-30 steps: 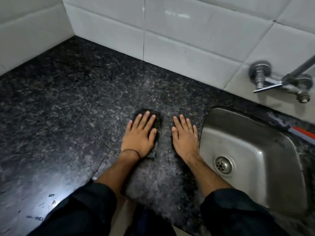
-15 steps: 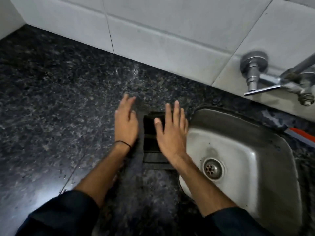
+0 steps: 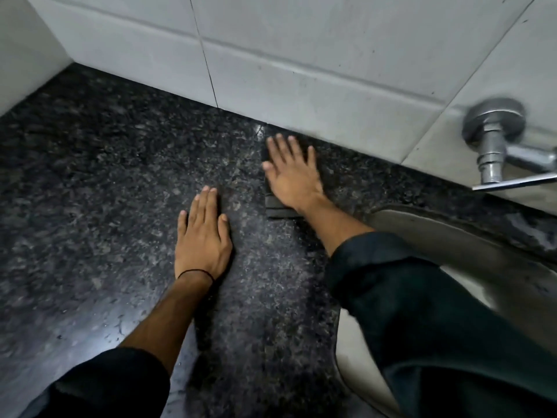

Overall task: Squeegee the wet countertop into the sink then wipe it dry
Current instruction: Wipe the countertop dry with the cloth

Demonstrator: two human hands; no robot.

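Worktop (image 3: 99, 182) of dark speckled stone fills most of the view, and it runs from the white tiled wall (image 3: 301, 70) to the steel sink (image 3: 470, 254) at the right. Near the front edge, the surface shines, so I judge that some water is left there.

The right hand (image 3: 291, 173) lies flat on a dark cloth (image 3: 278, 206) close to the wall, with its fingers (image 3: 283, 146) spread wide and pointing to the tiles. They do not grip the cloth; the palm only presses it down, probably so that the whole pad touches the stone and takes up the water along the back edge. Only a small folded end of the cloth shows under the wrist.

The left hand (image 3: 203, 236) rests flat on the bare stone, apart from the cloth, fingers straight and close together, holding nothing. It seems to support the body while the other arm reaches far.

A tap (image 3: 494, 143) sticks out of the wall above the sink. No squeegee is in view, so the drying step looks to be in progress.
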